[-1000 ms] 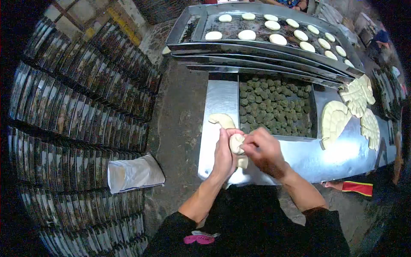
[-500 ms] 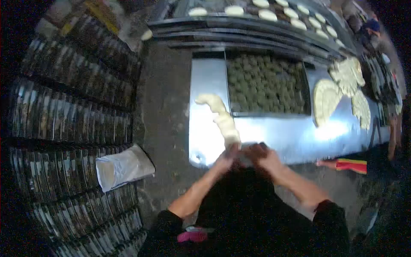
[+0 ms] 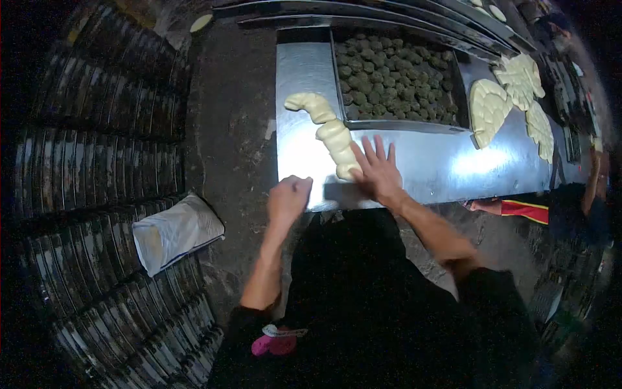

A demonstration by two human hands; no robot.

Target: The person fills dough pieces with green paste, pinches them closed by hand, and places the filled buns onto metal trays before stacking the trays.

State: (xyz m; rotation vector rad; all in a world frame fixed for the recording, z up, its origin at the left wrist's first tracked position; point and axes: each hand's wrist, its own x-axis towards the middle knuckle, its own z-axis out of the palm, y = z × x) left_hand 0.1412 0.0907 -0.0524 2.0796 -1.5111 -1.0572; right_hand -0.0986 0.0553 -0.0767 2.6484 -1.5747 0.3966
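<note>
A row of pale dough pieces (image 3: 335,138), joined in a bent line, lies on the shiny metal table (image 3: 414,152). My right hand (image 3: 378,174) is open at the near end of this row, fingers spread and pointing away from me, its thumb side against the last dough piece. Near the table's front left corner, my left hand (image 3: 289,200) is closed with the fingers curled in; whatever they hold, if anything, is hidden. Beyond the dough stands a dark tray (image 3: 405,125) full of greenish-brown balls (image 3: 395,78).
Flattened, folded dough sheets (image 3: 490,110) lie on the table's right side. Stacked trays (image 3: 382,23) stand at the back. Racks of dark trays (image 3: 97,175) fill the left, with a white sack (image 3: 178,233) against them. Another person's arm (image 3: 499,207) reaches in at right.
My hands were together at the table's front edge. The left has moved left and curled; the right has moved forward and spread beside the dough. The view has tilted down.
</note>
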